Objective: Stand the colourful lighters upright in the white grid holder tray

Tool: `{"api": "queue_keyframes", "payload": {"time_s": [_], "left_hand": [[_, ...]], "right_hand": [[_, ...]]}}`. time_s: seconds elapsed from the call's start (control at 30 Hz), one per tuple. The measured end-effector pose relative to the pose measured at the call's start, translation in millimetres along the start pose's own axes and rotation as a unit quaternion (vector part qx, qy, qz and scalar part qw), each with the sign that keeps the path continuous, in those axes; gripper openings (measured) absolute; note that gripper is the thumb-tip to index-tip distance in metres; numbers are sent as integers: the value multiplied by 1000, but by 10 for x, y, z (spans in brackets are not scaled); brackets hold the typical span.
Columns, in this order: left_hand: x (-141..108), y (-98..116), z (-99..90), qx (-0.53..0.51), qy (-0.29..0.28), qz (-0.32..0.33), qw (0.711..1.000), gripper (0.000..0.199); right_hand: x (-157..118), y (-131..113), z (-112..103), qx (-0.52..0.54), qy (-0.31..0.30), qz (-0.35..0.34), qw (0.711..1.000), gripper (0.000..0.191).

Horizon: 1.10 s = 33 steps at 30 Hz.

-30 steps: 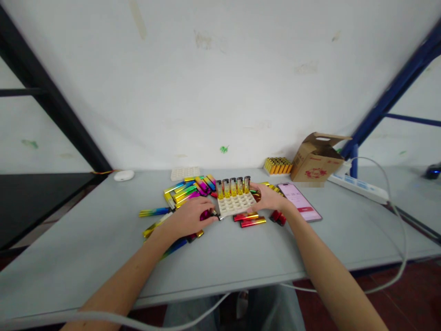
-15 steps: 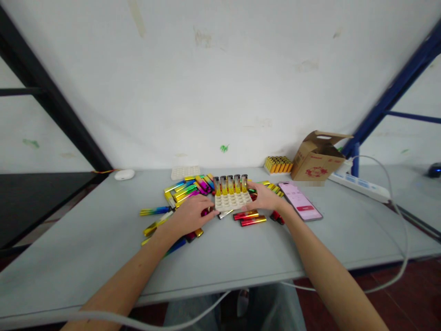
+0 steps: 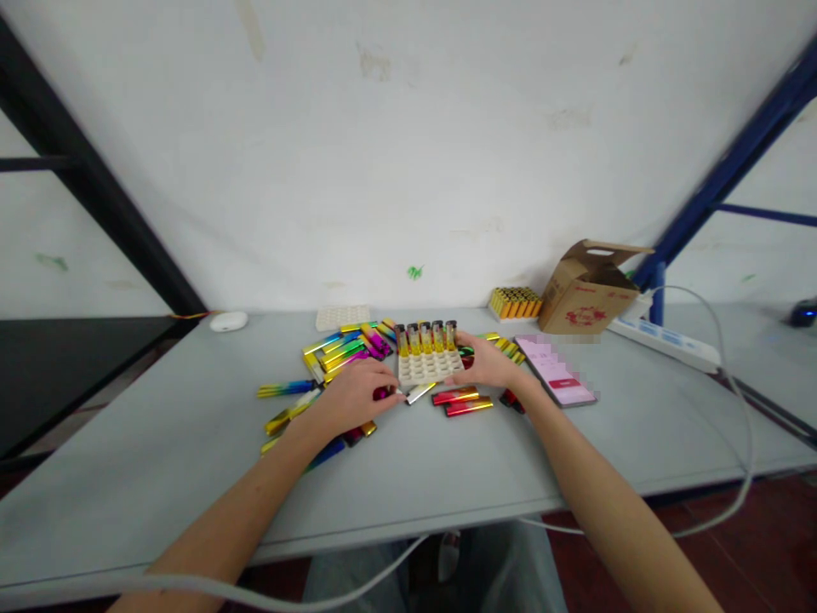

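Observation:
My right hand (image 3: 488, 362) is closed on the right side of a white tray (image 3: 422, 371) with rows of holes. A row of yellow lighters (image 3: 426, 339) with dark tops stands upright along the tray's far edge; its nearer holes show bare. My left hand (image 3: 361, 393) is beside the tray's left corner, thumb and fingers bent together in a pinch. What they hold, if anything, is too small to make out. A magenta lighter shows under the left palm. Just below the tray lies a silver lighter (image 3: 419, 392), with red-and-gold lighters (image 3: 468, 407) to its right.
Shiny multicoloured lighters (image 3: 345, 351) lie piled around my left hand. Behind are another white tray (image 3: 343, 317) and a filled tray of yellow lighters (image 3: 516, 304). A cardboard box (image 3: 584, 294), a phone (image 3: 554, 371), a power strip (image 3: 667, 345) and a white case (image 3: 228, 322) also occupy the table.
The tray in my right hand has tilted and shifted slightly, so more of the silver lighter below it shows. My left hand has hardly moved.

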<state>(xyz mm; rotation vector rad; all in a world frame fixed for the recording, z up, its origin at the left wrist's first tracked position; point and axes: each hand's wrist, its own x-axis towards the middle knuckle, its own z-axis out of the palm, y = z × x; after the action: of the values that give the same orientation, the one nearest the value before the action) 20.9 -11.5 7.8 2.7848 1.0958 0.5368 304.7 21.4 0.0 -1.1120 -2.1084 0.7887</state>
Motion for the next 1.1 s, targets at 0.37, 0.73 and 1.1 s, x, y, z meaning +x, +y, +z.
{"api": "queue_keyframes", "payload": {"time_s": [0.37,0.73,1.1], "left_hand": [[-24,25,26,0,81,-15,997,20],[-7,177,124,4,28,72,997,23],[-16,177,98,-45,-17,90,995,24]], "right_hand": [[19,-41,57,-36,22,-40,998,79],[16,-40,83,-39,33,-46,998,81],[17,16,96,-45,43,-51,997,83]]}}
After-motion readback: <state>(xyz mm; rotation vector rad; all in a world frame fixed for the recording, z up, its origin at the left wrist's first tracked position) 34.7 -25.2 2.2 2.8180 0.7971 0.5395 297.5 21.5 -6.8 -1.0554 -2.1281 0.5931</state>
